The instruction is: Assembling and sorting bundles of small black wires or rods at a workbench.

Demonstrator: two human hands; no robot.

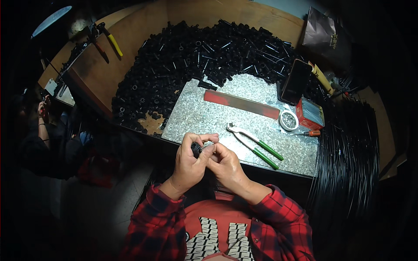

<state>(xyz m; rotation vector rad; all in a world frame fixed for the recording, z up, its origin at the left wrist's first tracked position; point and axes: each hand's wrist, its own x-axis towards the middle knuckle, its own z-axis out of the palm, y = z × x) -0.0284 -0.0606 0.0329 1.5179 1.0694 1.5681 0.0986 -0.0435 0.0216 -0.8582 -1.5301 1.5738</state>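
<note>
My left hand point(188, 163) is closed around a small black ribbed part point(196, 149) just off the front edge of the speckled stone slab point(191, 114). Against it, my right hand point(227, 164) pinches at a small shiny piece point(208, 144) by the fingertips; the fingers hide most of it, so I cannot make out its kind. Right of my hands, pincers with green handles point(257, 147) lie on the slab. Behind them rests a long flat red and grey bar point(241, 104). A round white dish point(288, 120) of tiny metal bits sits at the bar's right end.
A large heap of black parts point(187, 65) fills the wooden bin behind the slab. At right stand a phone point(296, 81), a red box point(310, 114), an orange-handled screwdriver point(310, 133) and a bundle of long black strands point(348, 152). Yellow-handled pliers point(111, 40) hang at left; another person's hand point(43, 108) shows beyond.
</note>
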